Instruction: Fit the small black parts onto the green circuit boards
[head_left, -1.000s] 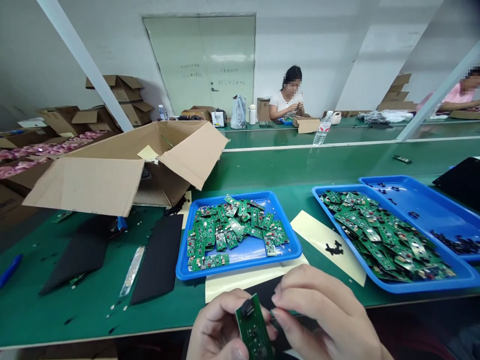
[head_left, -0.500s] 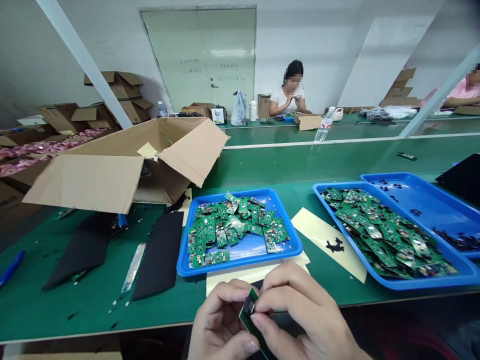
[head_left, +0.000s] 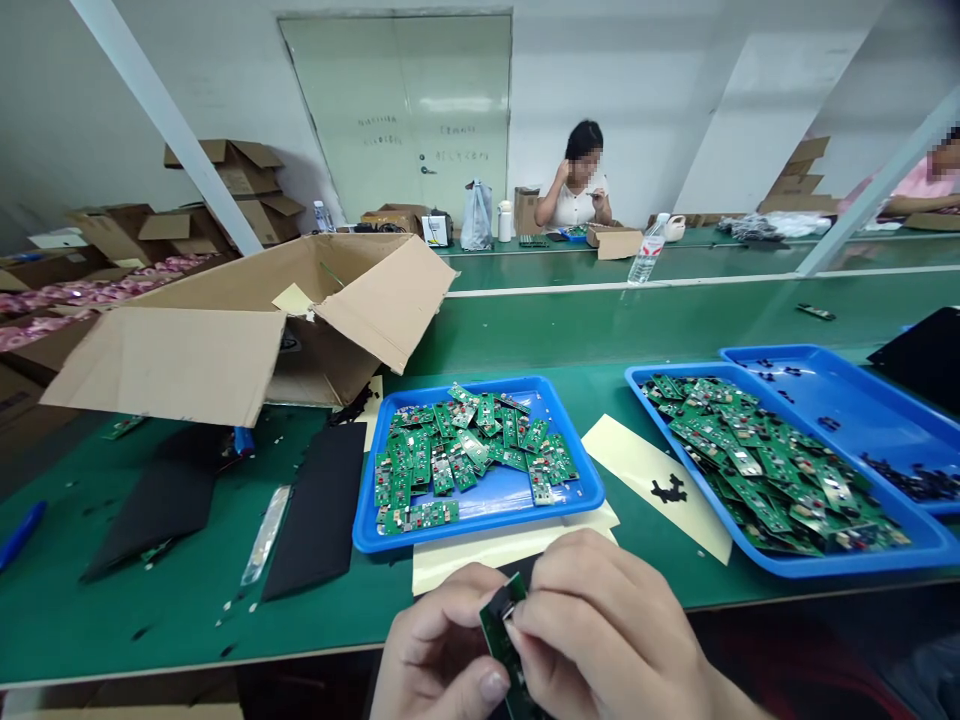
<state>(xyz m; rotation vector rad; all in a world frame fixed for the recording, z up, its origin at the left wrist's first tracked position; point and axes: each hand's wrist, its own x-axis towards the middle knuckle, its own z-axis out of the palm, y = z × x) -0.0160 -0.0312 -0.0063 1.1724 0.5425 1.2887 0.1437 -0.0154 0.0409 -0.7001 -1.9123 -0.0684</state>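
A small green circuit board (head_left: 498, 628) is held near the table's front edge, tilted on its long side. My left hand (head_left: 442, 645) grips it between thumb and fingers. On the board's face sits a black part, where the thumb and fingertips of my right hand (head_left: 592, 610) are pinched; they partly cover it, and I cannot tell whether they hold it or press on it. Just beyond my hands, a blue tray (head_left: 480, 533) carries a loose layer of green circuit boards (head_left: 472, 450).
A second blue tray (head_left: 637, 385) heaped with boards stands at right, beside another tray (head_left: 862, 385) with small black parts. Yellow paper (head_left: 622, 455) bears black pieces (head_left: 667, 489). An open carton (head_left: 165, 350) and black sheets (head_left: 319, 510) lie left. Across the table, a person (head_left: 577, 190) sits.
My right fingers have shifted slightly on the board, and the board has turned a little, showing more of its face. Across the table, the person has raised a hand to their head.
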